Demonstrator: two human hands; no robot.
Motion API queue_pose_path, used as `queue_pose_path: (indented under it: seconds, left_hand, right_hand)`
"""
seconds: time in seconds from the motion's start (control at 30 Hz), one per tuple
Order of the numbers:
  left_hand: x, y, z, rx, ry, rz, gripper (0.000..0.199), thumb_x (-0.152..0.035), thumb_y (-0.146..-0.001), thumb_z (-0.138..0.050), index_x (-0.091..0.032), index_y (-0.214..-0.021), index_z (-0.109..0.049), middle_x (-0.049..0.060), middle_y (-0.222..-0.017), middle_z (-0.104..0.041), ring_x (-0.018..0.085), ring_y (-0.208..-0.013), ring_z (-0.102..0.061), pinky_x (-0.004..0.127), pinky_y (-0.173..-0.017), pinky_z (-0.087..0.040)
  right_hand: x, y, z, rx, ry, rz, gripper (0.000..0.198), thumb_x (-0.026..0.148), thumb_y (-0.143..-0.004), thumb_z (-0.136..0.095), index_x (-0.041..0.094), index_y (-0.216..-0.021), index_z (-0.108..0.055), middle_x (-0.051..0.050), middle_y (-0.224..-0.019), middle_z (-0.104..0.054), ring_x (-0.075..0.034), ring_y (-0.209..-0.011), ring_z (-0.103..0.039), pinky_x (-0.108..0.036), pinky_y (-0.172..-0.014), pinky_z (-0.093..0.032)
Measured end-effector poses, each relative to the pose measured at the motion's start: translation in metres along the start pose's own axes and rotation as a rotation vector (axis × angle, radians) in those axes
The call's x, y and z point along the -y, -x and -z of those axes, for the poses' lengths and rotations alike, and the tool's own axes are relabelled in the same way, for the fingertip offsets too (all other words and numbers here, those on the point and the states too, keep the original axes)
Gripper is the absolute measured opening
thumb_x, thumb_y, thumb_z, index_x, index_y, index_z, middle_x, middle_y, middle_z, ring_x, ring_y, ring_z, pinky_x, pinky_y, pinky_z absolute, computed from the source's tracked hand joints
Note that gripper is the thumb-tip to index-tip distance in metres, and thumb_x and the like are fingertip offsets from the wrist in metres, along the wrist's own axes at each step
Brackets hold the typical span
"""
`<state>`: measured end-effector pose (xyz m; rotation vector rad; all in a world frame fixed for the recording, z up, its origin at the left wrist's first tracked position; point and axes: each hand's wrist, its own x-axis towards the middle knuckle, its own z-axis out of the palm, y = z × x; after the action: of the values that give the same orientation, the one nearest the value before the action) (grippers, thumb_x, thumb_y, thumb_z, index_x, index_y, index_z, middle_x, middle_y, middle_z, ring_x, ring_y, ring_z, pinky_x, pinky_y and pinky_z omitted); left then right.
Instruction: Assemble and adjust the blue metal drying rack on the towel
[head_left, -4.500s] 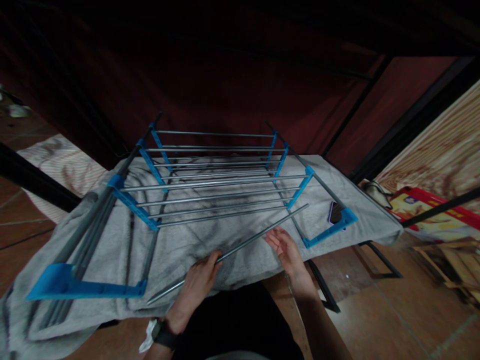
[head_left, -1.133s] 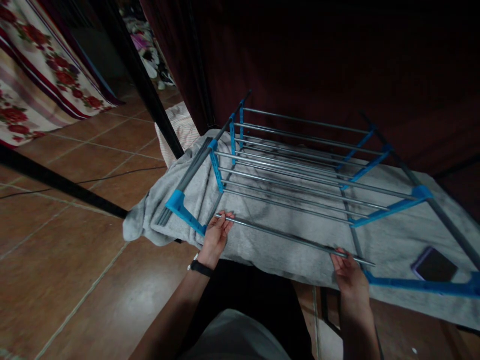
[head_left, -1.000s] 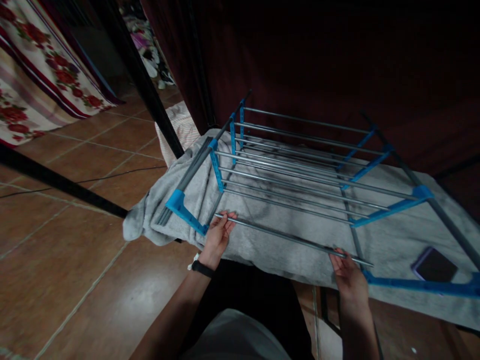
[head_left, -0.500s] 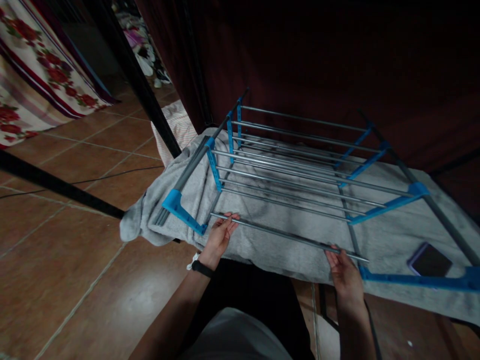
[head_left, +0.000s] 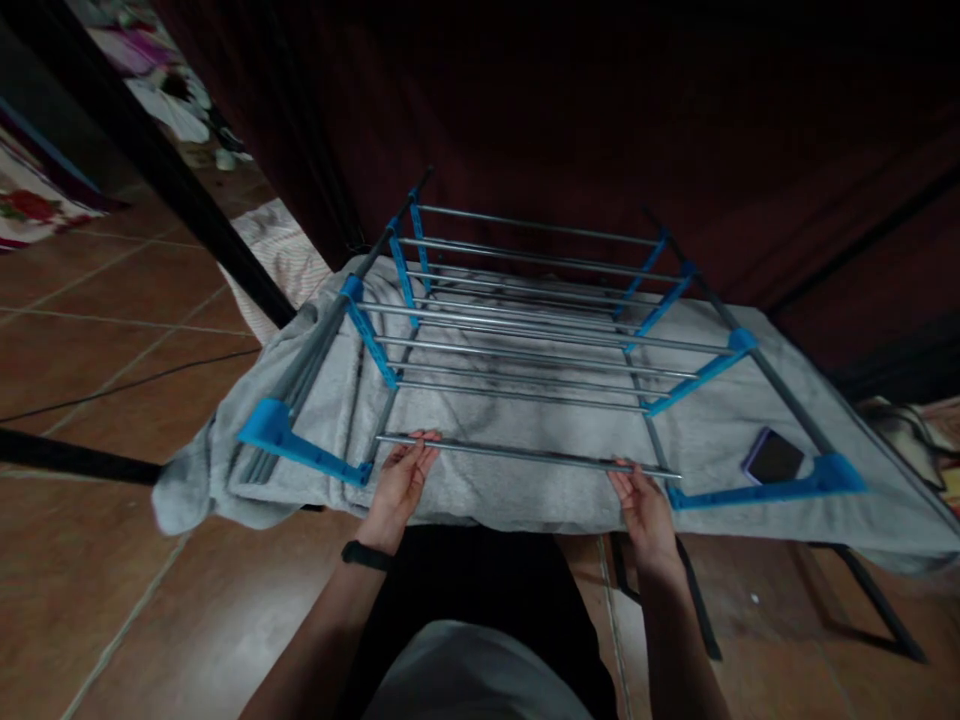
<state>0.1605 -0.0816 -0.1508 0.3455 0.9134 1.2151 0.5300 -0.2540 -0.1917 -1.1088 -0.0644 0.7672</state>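
A loose grey metal rod (head_left: 517,454) lies across both hands, roughly level, at the near side of a rack (head_left: 525,346) with metal bars and blue plastic brackets. My left hand (head_left: 405,475) pinches the rod near its left end, thumb and fingers closed on it. Close to the other end, my right hand (head_left: 643,505) grips the same rod. The left tip is near a blue bracket (head_left: 300,448), and the right tip is just above another blue bracket (head_left: 765,492); I cannot tell whether they touch.
The rack rests on a grey blanket (head_left: 495,500) over a raised surface. A phone (head_left: 772,457) lies at the right, inside the rack's frame. Dark curtains (head_left: 570,110) hang behind. A black pole (head_left: 180,190) slants at the left, above a tiled floor (head_left: 135,390).
The camera view has turned to the right, so the rack and hands appear further left. The rod looks more level, its right end raised, still in both hands.
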Motion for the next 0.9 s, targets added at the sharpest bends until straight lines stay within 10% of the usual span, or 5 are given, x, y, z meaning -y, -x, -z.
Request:
queue_pose_path:
  seconds: [0.9]
  left_hand:
    - [-0.0029, -0.0031, -0.0064, -0.041, -0.092, 0.001, 0.021, 0.006, -0.08, -0.064, -0.013, -0.083, -0.072, 0.008, -0.089, -0.078, 0.017, -0.089, -0.077, 0.028, -0.085, -0.064]
  right_hand:
    - [0.0018, 0.0038, -0.0081, 0.012, -0.079, -0.011, 0.015, 0.021, -0.074, -0.082, 0.021, -0.085, -0.071, -0.003, -0.096, -0.079, -0.016, -0.095, -0.075, -0.033, -0.096, -0.06]
